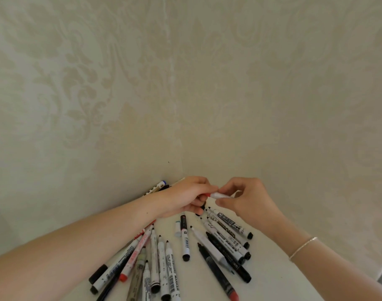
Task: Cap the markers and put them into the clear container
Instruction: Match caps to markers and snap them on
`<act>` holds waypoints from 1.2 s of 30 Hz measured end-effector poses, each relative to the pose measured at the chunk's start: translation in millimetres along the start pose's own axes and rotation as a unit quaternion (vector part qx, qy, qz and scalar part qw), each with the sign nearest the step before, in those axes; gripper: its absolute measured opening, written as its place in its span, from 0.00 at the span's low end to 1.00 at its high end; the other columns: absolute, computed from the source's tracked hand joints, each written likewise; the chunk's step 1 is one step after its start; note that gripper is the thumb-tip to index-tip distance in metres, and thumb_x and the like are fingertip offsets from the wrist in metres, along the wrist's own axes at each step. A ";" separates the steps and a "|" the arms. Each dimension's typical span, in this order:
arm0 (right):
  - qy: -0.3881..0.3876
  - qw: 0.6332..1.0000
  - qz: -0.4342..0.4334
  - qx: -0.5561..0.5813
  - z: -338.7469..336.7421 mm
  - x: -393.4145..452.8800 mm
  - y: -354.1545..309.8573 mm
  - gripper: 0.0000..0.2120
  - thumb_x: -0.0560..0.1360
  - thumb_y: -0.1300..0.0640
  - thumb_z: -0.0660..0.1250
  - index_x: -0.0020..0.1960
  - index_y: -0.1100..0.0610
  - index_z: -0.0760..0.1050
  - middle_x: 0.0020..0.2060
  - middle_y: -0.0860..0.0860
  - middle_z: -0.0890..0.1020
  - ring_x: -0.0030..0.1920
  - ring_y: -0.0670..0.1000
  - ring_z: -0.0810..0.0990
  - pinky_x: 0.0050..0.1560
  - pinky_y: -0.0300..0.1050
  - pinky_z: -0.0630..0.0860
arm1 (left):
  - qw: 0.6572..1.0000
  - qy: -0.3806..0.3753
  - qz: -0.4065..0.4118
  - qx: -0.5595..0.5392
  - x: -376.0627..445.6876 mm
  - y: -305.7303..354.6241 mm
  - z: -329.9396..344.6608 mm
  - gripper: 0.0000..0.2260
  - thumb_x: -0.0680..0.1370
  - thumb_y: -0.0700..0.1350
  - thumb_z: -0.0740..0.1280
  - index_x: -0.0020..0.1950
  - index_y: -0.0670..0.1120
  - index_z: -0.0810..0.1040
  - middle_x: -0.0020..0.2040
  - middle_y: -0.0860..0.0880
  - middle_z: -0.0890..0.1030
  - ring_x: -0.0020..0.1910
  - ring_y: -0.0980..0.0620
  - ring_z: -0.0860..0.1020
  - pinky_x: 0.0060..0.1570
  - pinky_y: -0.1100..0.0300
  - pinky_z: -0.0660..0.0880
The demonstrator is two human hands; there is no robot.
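Observation:
Both hands meet above the far end of a white table (272, 268), near the wall corner. My right hand (248, 200) pinches a white marker (220, 195) with a red tip that points left. My left hand (185, 196) holds a small red cap (207, 194) right at that tip; dark caps seem to sit in its lower fingers. Several uncapped markers (227, 235) lie fanned out below the hands, with another bunch (155, 261) to the left under my left forearm. A capped marker (185, 237) lies between the two bunches. No clear container shows in the frame.
Patterned beige walls meet in a corner right behind the hands. Two more markers, one with a blue end (158, 185), lie against the wall behind my left wrist. The table's right edge (379, 276) runs near my right forearm, which wears a thin bracelet (303, 248).

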State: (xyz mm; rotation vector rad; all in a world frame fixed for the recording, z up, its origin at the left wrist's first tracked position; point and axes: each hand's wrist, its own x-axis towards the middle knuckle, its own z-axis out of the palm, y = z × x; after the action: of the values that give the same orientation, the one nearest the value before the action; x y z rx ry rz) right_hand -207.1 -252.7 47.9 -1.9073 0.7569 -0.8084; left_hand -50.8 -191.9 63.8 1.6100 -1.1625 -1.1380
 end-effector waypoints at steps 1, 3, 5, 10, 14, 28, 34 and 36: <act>0.007 1.000 0.000 0.001 -0.4 0.6 -1.4 0.06 0.67 0.57 0.76 0.35 0.52 0.80 0.35 0.50 0.82 0.23 0.42 0.69 0.27 0.35 0.68 | 1.000 0.001 0.005 -0.003 -0.3 1.1 -0.1 0.10 0.80 0.44 0.64 0.39 0.46 0.70 0.28 0.53 0.66 0.23 0.58 0.63 0.27 0.64 0.71; 0.013 1.000 0.004 0.004 -1.3 1.0 -4.2 0.06 0.66 0.57 0.77 0.35 0.52 0.80 0.35 0.51 0.83 0.22 0.41 0.68 0.26 0.34 0.67 | 1.000 0.005 0.015 -0.005 -2.0 2.8 0.3 0.10 0.80 0.43 0.63 0.39 0.45 0.70 0.27 0.54 0.66 0.24 0.57 0.62 0.27 0.65 0.71; 0.007 1.000 0.010 0.022 -0.9 -0.1 -4.4 0.06 0.66 0.57 0.77 0.36 0.53 0.80 0.35 0.52 0.83 0.21 0.40 0.69 0.27 0.34 0.66 | 1.000 0.010 0.022 0.004 -3.8 4.1 0.8 0.08 0.80 0.43 0.63 0.41 0.45 0.70 0.27 0.54 0.66 0.25 0.56 0.62 0.28 0.64 0.73; 0.038 0.996 0.010 0.075 17.2 -2.2 0.8 0.05 0.70 0.59 0.74 0.41 0.55 0.78 0.38 0.54 0.82 0.28 0.47 0.73 0.30 0.38 0.70 | 0.994 0.093 0.043 -0.043 1.2 1.1 0.4 0.12 0.77 0.41 0.68 0.57 0.43 0.68 0.42 0.43 0.78 0.32 0.54 0.78 0.45 0.52 0.81; -0.003 0.997 -0.001 0.077 24.7 4.5 -0.4 0.10 0.76 0.63 0.65 0.47 0.48 0.76 0.45 0.48 0.82 0.40 0.49 0.79 0.40 0.44 0.77 | 0.976 0.155 0.047 -0.147 6.2 -6.9 -4.8 0.16 0.76 0.44 0.71 0.58 0.39 0.71 0.50 0.40 0.84 0.47 0.47 0.84 0.52 0.52 0.80; -0.141 0.929 0.148 -0.307 -1.0 21.9 47.2 0.18 0.74 0.61 0.64 0.64 0.56 0.72 0.53 0.54 0.78 0.48 0.52 0.78 0.47 0.41 0.73 | 0.842 0.057 -0.133 0.520 -36.0 -49.9 -110.9 0.12 0.79 0.42 0.63 0.62 0.45 0.78 0.45 0.47 0.80 0.40 0.52 0.73 0.39 0.60 0.68; -0.162 0.926 0.148 -0.307 5.9 23.4 46.8 0.19 0.75 0.59 0.64 0.65 0.57 0.71 0.52 0.54 0.76 0.48 0.53 0.79 0.49 0.42 0.77 | 0.776 0.069 -0.139 0.611 -33.1 -59.5 -126.1 0.17 0.73 0.44 0.70 0.61 0.46 0.74 0.53 0.47 0.80 0.50 0.48 0.77 0.46 0.55 0.73; -0.166 0.924 0.146 -0.313 6.1 23.0 47.1 0.18 0.75 0.60 0.64 0.65 0.57 0.71 0.53 0.54 0.77 0.48 0.53 0.80 0.47 0.42 0.77 | 0.762 0.057 -0.150 0.627 -32.1 -57.5 -126.7 0.18 0.74 0.45 0.69 0.63 0.46 0.74 0.56 0.46 0.80 0.53 0.47 0.77 0.48 0.55 0.74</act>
State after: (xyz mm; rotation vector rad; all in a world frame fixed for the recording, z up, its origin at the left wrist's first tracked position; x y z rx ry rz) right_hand -196.9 -286.4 8.6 -2.3236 1.1391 -0.0334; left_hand 78.4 -133.6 47.0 2.8875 -1.7708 -0.2768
